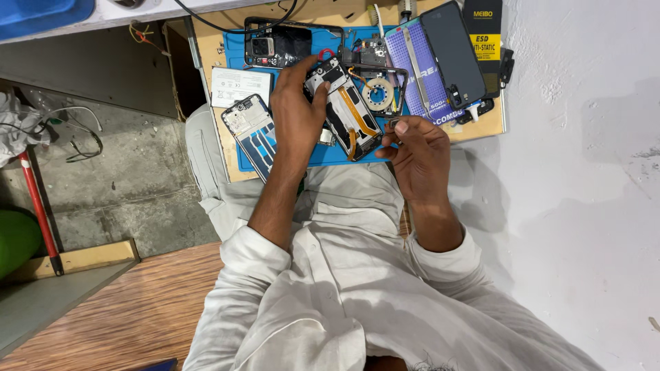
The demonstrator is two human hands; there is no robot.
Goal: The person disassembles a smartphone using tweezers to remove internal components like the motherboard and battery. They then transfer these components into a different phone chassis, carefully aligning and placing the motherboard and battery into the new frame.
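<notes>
The opened phone (pixel 347 110) lies back-off and slanted on a blue work mat (pixel 323 156), near the middle of a small wooden tabletop (pixel 481 127), showing its board, an orange flex strip and a pale battery area. The left hand (pixel 295 113) rests over the phone's left edge, fingers curled down on its upper corner and thumb pressing against its side, so it grips the frame. The right hand (pixel 416 148) sits just beside the phone's lower right corner, its thumb and forefinger pinched together on something very small and dark; what it is cannot be told.

Just left of the left hand a second phone frame (pixel 251 134) lies on the mat, with a white card (pixel 237 84) above it. Above the opened phone sits a dark back cover with a camera block (pixel 278 45). To the right lie a roll of tape (pixel 377 94), a purple patterned pad (pixel 423 72) with tweezers (pixel 414 69) across it, and a black screen panel (pixel 454 51).
</notes>
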